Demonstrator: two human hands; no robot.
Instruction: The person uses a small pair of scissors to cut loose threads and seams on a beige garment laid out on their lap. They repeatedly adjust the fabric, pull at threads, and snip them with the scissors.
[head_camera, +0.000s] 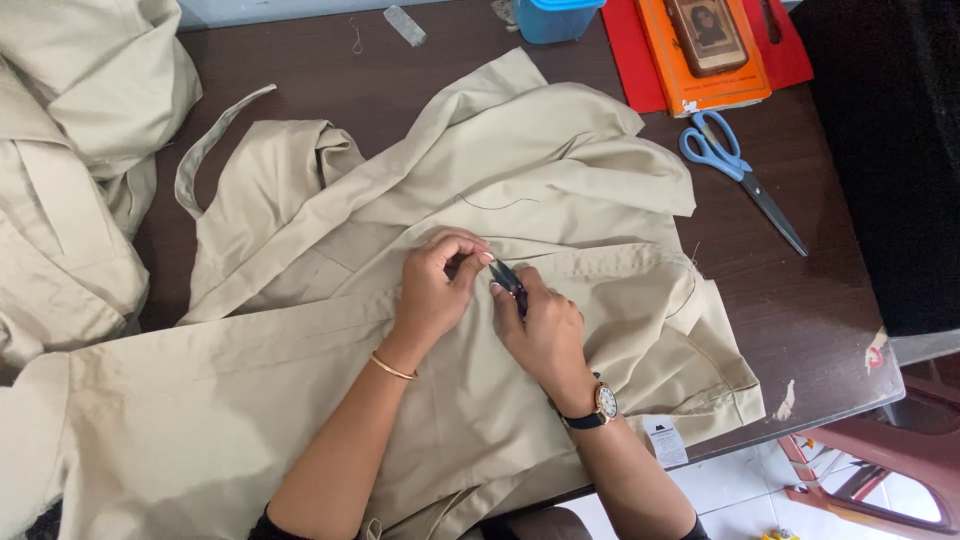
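**While Both Hands Meet on Khaki Cloth, a Small Snipper Works at a Seam**

Where the dark brown bench (800, 300) carries everything, the largest thing on it is a khaki garment (300, 390), spread wide across the middle and hanging over the near edge. A second heap of the same khaki cloth (70, 150) lies bunched at the far left of the bench.

Near the middle of the spread garment the two hands come together, almost touching. The left hand (435, 290), with a thin gold bangle (392, 368) at the wrist, has its grip pressed together, fingertips pinching a small fold of the cloth at a seam. The right hand (545, 330), a wristwatch (604, 404) below it, is closed around a small dark thread snipper (508, 282), whose blades point up and left toward the pinched fold, just beside the left fingertips. A loose dark thread (495, 205) lies on the cloth just beyond the hands.

Well apart, at the far right of the bench, an orange book (700, 85) rests on a red sheet (640, 60), with a phone (706, 35) on top of it. Blue-handled scissors (735, 170) lie near them, blades pointing toward the right edge. A blue container (555, 18) stands at the far edge.
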